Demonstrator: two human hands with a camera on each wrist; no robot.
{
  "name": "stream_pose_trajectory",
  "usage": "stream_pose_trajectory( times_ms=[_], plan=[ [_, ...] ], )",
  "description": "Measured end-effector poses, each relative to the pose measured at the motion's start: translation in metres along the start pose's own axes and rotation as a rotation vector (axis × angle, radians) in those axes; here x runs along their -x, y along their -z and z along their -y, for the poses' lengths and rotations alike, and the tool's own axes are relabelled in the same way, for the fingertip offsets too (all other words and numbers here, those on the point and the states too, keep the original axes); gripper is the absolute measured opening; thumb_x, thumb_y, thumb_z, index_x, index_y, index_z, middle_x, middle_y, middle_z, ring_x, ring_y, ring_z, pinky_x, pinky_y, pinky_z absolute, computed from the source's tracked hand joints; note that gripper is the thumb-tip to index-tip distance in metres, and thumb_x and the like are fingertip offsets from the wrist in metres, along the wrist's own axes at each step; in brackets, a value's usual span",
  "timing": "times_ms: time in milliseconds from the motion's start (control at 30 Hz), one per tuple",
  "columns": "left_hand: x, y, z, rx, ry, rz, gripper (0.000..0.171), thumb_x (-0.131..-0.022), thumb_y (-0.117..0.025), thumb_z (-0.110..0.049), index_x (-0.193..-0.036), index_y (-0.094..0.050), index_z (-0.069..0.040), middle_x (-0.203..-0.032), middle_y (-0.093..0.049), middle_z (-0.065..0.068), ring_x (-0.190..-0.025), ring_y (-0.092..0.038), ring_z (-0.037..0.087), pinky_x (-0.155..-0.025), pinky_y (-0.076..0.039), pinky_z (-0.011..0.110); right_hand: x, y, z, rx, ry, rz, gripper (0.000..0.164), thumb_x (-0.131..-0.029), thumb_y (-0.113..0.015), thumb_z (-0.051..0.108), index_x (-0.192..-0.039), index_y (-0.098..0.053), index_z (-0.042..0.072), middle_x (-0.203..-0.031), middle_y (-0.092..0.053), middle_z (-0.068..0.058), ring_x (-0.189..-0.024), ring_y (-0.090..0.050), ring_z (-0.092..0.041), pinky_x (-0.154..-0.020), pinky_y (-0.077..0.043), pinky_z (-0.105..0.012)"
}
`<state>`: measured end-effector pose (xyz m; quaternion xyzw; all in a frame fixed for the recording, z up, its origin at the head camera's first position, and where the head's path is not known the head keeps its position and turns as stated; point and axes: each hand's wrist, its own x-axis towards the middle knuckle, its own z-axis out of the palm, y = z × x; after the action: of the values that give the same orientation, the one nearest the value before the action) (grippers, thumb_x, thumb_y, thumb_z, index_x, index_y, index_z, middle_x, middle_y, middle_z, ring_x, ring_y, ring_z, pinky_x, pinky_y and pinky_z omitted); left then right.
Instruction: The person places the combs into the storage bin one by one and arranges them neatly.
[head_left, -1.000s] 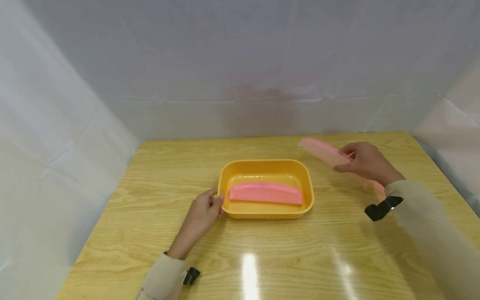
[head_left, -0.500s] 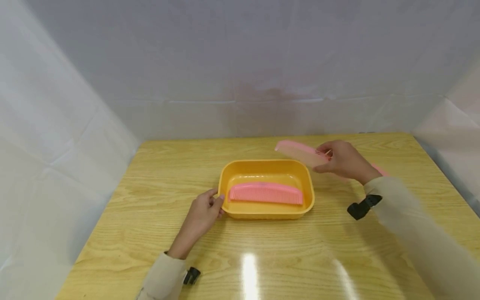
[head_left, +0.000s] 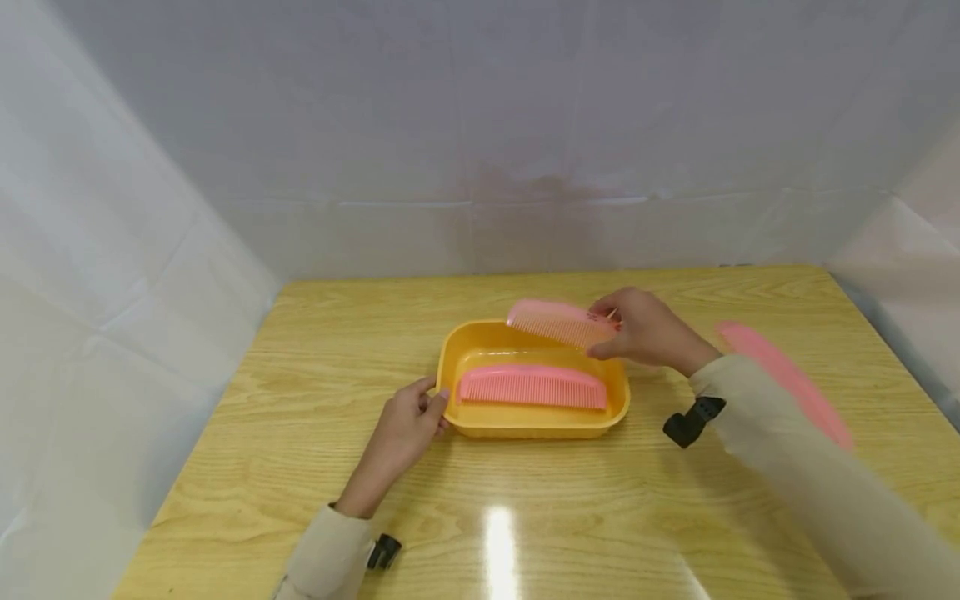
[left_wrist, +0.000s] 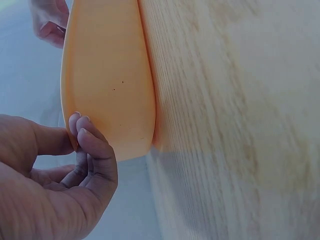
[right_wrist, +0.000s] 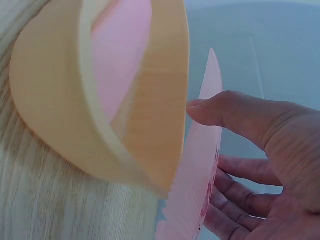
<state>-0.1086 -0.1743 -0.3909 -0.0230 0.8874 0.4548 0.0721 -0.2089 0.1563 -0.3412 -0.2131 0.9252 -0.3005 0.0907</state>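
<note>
the right hand (head_left: pixel 643 331) pinches a pink comb (head_left: pixel 558 323), hiding one end, by the far rim of a yellow tub (head_left: pixel 525 432); i cannot tell if they touch. the left hand (head_left: pixel 405 427) pinches its near left corner. inside lies a second comb (head_left: pixel 532 387); farther right, a sleeve (head_left: pixel 802 458) partly covers a pink strip (head_left: pixel 787 375) on the table (head_left: pixel 300 400).

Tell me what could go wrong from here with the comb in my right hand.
The held comb might catch its teeth on the tray, whose back edge it overlaps in the head view. Held near one end by your right hand, it could tilt, slip and land crooked on the tray comb. Your right sleeve, which partly covers the table comb in that view, may nudge it.
</note>
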Motion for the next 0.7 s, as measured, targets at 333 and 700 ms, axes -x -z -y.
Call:
stream_pose_trajectory(
  times_ms=[333, 700],
  plan=[
    [0.000, 0.000, 0.001, 0.004, -0.005, 0.002, 0.045, -0.107, -0.052, -0.016, -0.145, -0.048, 0.007, -0.081, -0.065, 0.008, -0.073, -0.066, 0.020, -0.062, -0.055, 0.029, -0.010, -0.021, 0.018, 0.039, 0.099, 0.017, 0.058, -0.078, -0.088, 0.017, -0.126, -0.066, -0.008, -0.121, -0.066, -0.022, -0.107, -0.060, -0.036, -0.094, -0.051, -0.051],
    [0.002, -0.001, -0.001, 0.005, -0.023, 0.005, 0.047, -0.107, -0.052, -0.017, -0.147, -0.046, 0.008, -0.083, -0.066, 0.008, -0.074, -0.067, 0.021, -0.065, -0.057, 0.031, -0.013, -0.041, 0.031, 0.023, 0.059, 0.103, 0.057, -0.079, -0.088, 0.017, -0.127, -0.066, -0.005, -0.121, -0.064, -0.018, -0.104, -0.059, -0.030, -0.091, -0.052, -0.045]
  ],
)
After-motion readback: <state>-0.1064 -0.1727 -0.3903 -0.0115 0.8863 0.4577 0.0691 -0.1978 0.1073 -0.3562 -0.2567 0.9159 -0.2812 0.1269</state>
